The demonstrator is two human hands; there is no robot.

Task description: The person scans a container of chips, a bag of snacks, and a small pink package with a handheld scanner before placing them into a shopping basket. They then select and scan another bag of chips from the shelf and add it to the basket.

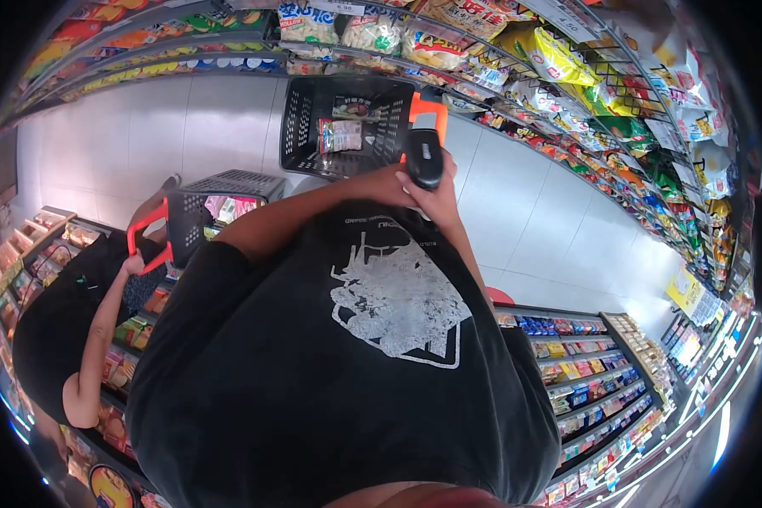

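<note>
Black shirt (313, 364), basket (296, 131) just beyond both hands (437, 191)

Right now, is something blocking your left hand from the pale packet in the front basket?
Yes, going straight: the basket's near wall stands between the left hand and the pale packet. From above, nothing visible covers the packet, so going over the wall looks clear.
</note>
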